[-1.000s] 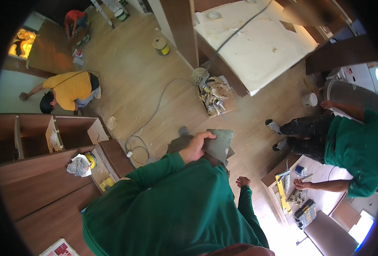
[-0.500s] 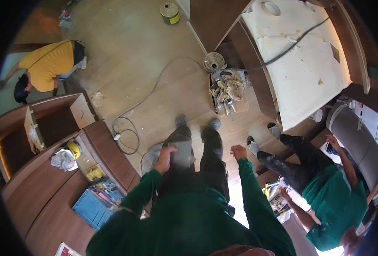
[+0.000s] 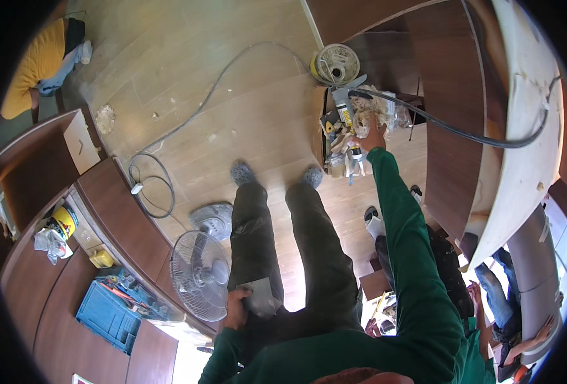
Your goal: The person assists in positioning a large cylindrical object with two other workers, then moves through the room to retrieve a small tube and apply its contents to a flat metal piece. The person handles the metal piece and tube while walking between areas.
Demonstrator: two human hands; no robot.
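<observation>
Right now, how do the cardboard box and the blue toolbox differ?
The cardboard box is brown and stands on the floor, while the blue toolbox sits on a brown wooden surface at the left. The right hand reaches into the cardboard box; no hand is at the blue toolbox. Both are open, with a jumble of items showing.
</observation>
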